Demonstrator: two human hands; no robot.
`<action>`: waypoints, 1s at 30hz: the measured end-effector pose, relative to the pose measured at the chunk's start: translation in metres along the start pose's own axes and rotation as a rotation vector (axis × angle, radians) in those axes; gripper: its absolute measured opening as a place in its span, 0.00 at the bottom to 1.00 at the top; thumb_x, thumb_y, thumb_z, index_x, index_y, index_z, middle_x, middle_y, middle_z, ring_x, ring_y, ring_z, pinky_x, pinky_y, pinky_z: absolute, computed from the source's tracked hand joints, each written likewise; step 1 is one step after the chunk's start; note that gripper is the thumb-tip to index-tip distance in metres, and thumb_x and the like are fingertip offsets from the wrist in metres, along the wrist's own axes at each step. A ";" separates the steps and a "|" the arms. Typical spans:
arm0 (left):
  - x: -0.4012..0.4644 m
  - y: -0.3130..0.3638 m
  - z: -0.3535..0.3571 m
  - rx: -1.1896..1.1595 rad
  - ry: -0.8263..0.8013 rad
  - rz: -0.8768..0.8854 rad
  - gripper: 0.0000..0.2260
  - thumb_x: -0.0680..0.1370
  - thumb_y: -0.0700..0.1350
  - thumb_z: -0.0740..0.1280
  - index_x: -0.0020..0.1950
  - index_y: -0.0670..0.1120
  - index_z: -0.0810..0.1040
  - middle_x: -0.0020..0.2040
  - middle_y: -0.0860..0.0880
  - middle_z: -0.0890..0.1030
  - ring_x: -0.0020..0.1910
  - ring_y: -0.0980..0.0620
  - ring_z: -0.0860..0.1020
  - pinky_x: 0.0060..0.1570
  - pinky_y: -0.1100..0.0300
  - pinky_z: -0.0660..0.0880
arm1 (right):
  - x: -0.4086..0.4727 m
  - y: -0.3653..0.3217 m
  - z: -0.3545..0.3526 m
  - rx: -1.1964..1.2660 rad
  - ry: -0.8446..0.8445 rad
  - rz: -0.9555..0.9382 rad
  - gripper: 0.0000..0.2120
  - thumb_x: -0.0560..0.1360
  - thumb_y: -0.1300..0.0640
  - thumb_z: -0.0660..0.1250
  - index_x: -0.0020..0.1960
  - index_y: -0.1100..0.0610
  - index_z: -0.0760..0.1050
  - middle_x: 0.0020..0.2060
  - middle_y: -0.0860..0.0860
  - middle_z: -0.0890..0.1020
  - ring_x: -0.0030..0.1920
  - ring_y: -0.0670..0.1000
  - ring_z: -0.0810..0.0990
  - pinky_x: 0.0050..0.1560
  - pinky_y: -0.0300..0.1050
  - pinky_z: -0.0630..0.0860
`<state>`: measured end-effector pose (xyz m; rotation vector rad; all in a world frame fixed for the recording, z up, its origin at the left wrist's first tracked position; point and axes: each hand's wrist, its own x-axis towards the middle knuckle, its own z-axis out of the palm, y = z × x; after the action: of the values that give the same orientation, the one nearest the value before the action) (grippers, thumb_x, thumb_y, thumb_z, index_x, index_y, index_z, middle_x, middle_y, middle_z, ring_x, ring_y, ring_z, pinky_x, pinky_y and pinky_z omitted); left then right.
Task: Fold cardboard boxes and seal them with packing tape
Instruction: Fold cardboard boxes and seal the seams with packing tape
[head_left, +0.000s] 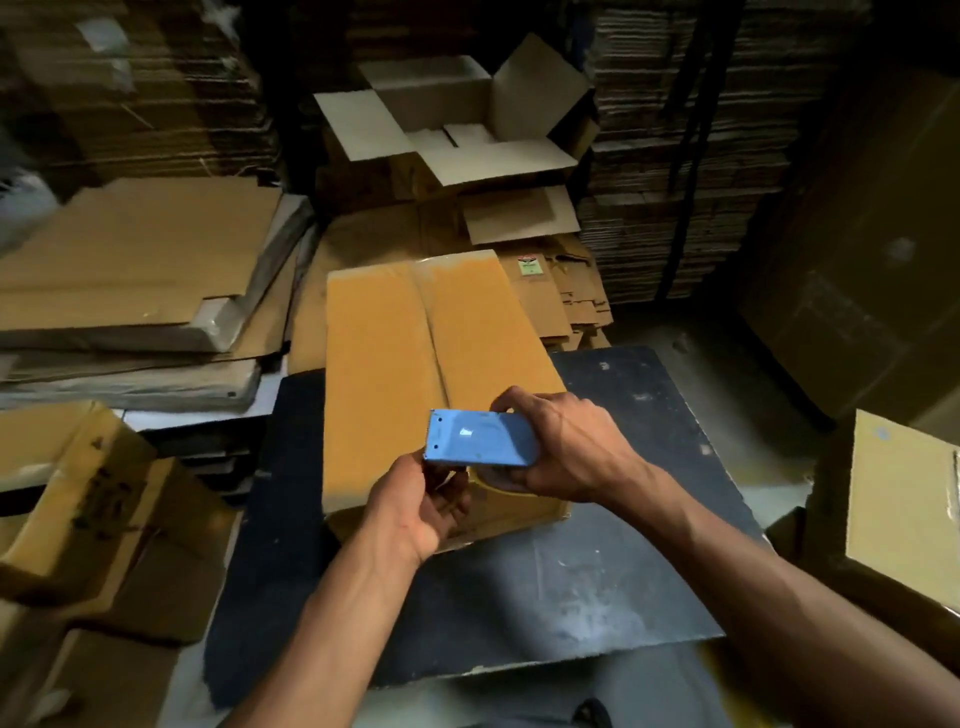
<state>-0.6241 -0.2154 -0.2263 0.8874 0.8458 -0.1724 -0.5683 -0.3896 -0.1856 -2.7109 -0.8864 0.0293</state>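
A closed cardboard box lies on a dark surface, its two top flaps meeting at a seam that runs away from the person; a glossy strip of clear tape shows along the seam towards the far edge. What is inside it cannot be seen.

Over the box's near end both hands hold a blue tape dispenser. The right hand has its grip curled round the dispenser's right side, fingers over the top edge and thumb beneath. The left hand is palm up below the dispenser's left corner, fingers bent up to it; the frame does not show plainly whether they pinch the dispenser or a tape end. A tan roll of packing tape peeps out beneath the blue body, between the two hands.

Behind the sealed box an open carton sits with all four flaps spread; its pale inside shows nothing but the folded bottom flaps. At left lie stacks of flattened cardboard, with more flat boxes beside the sealed one, and tall bundled piles at the back. Another cardboard box stands at right.
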 end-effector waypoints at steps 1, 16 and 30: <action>0.003 0.004 -0.010 0.006 0.040 0.025 0.08 0.82 0.41 0.62 0.50 0.47 0.81 0.40 0.47 0.83 0.39 0.50 0.79 0.37 0.56 0.75 | 0.007 -0.007 0.003 0.011 -0.012 -0.026 0.32 0.70 0.35 0.75 0.68 0.44 0.69 0.56 0.46 0.82 0.54 0.52 0.81 0.44 0.48 0.79; 0.020 0.016 -0.155 0.014 0.406 0.281 0.06 0.81 0.45 0.71 0.52 0.43 0.82 0.49 0.44 0.87 0.44 0.47 0.87 0.42 0.53 0.81 | 0.032 -0.002 0.000 -0.097 -0.274 -0.197 0.33 0.71 0.33 0.73 0.71 0.42 0.66 0.57 0.47 0.81 0.55 0.50 0.81 0.48 0.52 0.83; 0.040 -0.002 -0.163 -0.065 0.553 0.351 0.12 0.77 0.46 0.77 0.53 0.40 0.82 0.46 0.44 0.86 0.43 0.47 0.84 0.38 0.54 0.81 | 0.057 -0.016 0.034 -0.206 -0.307 -0.306 0.31 0.73 0.38 0.74 0.71 0.44 0.67 0.59 0.46 0.81 0.55 0.48 0.80 0.37 0.37 0.72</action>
<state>-0.6922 -0.0881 -0.3115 1.0238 1.1786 0.4233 -0.5347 -0.3356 -0.2095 -2.7674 -1.4592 0.3134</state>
